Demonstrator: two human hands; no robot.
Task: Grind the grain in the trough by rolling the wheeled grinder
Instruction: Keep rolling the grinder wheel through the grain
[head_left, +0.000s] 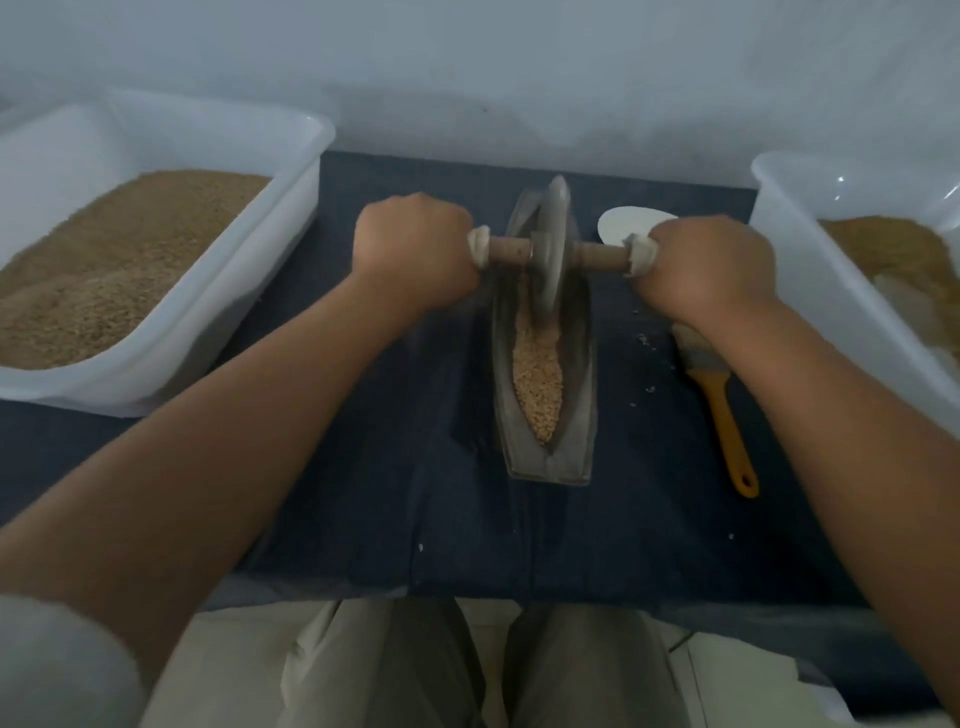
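At the bottom edge, pale trousers were seen, and beyond them a dark cloth was spread over the work surface. At the cloth's middle the metal trough was laid lengthwise, its near half filled with grain. A brush with a yellow handle was laid just right of it. Farther on, the wheeled grinder was stood upright in the trough's far half. The cloth-wrapped left end of its wooden axle was gripped in the closed fist of the left hand, the right end likewise by the right hand. A white scoop was partly hidden behind that hand. The cloth was flanked by the left tub and the right tub, both loaded with brown grainy material.
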